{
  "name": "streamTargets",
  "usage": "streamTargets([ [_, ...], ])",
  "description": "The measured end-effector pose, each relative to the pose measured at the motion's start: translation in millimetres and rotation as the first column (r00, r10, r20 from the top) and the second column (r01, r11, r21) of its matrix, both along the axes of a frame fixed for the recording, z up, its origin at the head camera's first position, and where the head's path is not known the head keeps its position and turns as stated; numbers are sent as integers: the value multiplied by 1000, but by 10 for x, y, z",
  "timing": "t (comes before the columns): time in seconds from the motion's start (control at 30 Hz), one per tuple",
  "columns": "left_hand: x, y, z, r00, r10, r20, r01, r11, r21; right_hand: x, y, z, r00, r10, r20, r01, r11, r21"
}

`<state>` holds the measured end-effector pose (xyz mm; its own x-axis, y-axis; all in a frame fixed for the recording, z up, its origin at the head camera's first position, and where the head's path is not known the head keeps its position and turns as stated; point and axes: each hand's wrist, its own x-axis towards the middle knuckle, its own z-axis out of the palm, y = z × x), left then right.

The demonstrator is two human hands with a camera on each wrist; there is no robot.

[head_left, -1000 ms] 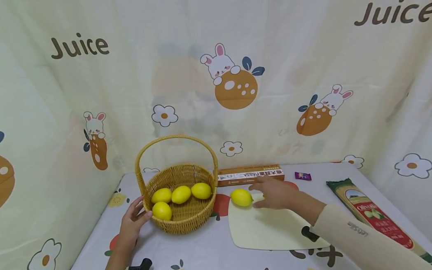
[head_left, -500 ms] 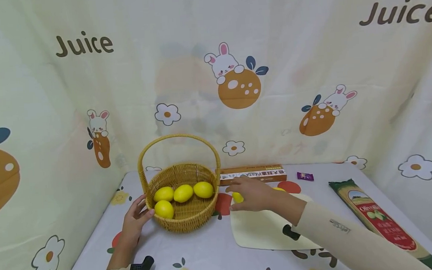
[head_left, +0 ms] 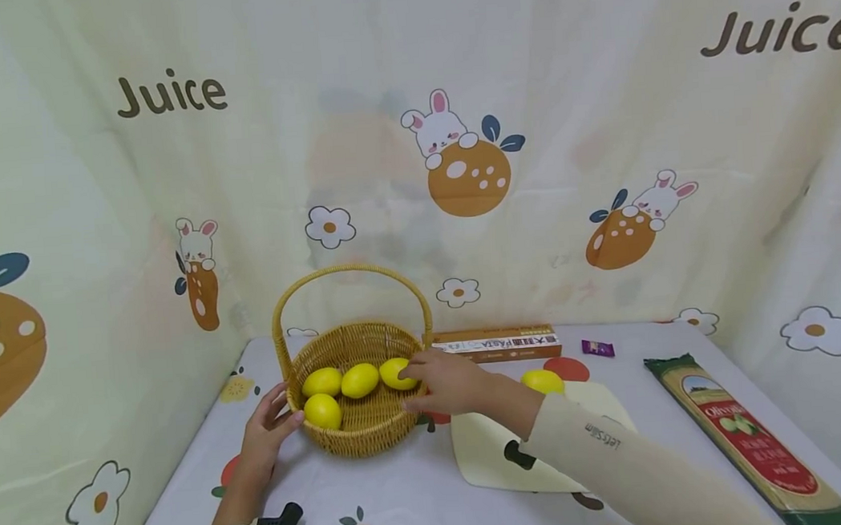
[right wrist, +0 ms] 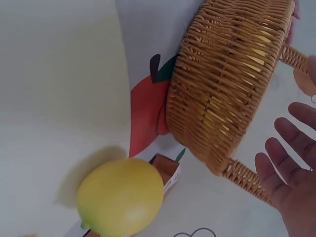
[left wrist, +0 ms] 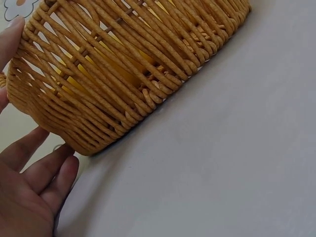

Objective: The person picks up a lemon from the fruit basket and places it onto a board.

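Observation:
A wicker basket [head_left: 362, 439] with a tall handle stands on the table, and several yellow lemons [head_left: 360, 381] lie in it. My left hand [head_left: 265, 433] holds the basket's left side, thumb at the rim and fingers against the outer wall. My right hand [head_left: 445, 383] is at the basket's right rim. Its fingertips overlap the rightmost lemon in the head view. In the right wrist view its fingers [right wrist: 281, 160] are relaxed and apart, holding nothing. A lemon [right wrist: 121, 197] sits on the board below that hand. Another lemon [head_left: 542, 381] shows beyond my right forearm.
A cream cutting board [head_left: 486, 451] lies right of the basket, partly under my right forearm. Behind it stands a long pasta box [head_left: 498, 344]. A small purple packet [head_left: 598, 349] is at the back, and a long Olivoila bag [head_left: 745, 435] lies along the right.
My right hand has moved left from the board, over a lemon, to the basket's right rim, uncovering another lemon at the board's far edge. The left hand stays on the basket.

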<state>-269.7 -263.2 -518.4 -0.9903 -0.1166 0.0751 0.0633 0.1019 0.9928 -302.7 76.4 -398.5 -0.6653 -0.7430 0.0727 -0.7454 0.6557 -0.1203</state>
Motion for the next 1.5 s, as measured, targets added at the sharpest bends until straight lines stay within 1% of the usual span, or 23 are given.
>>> streamTargets([
  [0.1,2,-4,-11,1000,14,2,-14,1000,0,-38,-121,-26,1000,-1,-1,1,1000,0],
  [0.2,1,2,1,1000,19,1,-19,1000,2,-69,-243,-52,1000,-1,15,1,1000,-11],
  [0.27,8,5,12,1000,24,6,-24,1000,2,-86,-326,-85,999,-6,39,7,1000,-28],
  [0.43,18,0,49,1000,26,6,-26,1000,2,-84,-549,-169,991,-25,133,37,996,-86],
  [0.57,15,1,85,1000,15,2,-15,1000,1,-68,-712,-208,982,-26,186,47,993,-110],
  [0.63,10,3,92,1000,16,3,-16,1000,3,-69,-783,-223,980,-23,200,47,992,-120],
  [0.8,3,30,76,1000,15,5,-15,1000,13,-106,-926,-299,980,-5,197,33,990,-140],
  [0.9,4,49,58,1000,12,9,-12,1000,15,-126,-998,-351,978,-1,207,31,989,-144],
  [1.0,3,48,37,1000,17,11,-17,1000,13,-134,-1081,-369,975,0,221,32,989,-143],
  [1.27,-20,9,3,1000,27,0,-27,1000,11,-136,-1317,-345,974,-13,225,34,995,-93],
  [1.5,-25,-6,-2,999,39,3,-39,999,12,-121,-1479,-402,983,10,185,-1,999,-50],
])
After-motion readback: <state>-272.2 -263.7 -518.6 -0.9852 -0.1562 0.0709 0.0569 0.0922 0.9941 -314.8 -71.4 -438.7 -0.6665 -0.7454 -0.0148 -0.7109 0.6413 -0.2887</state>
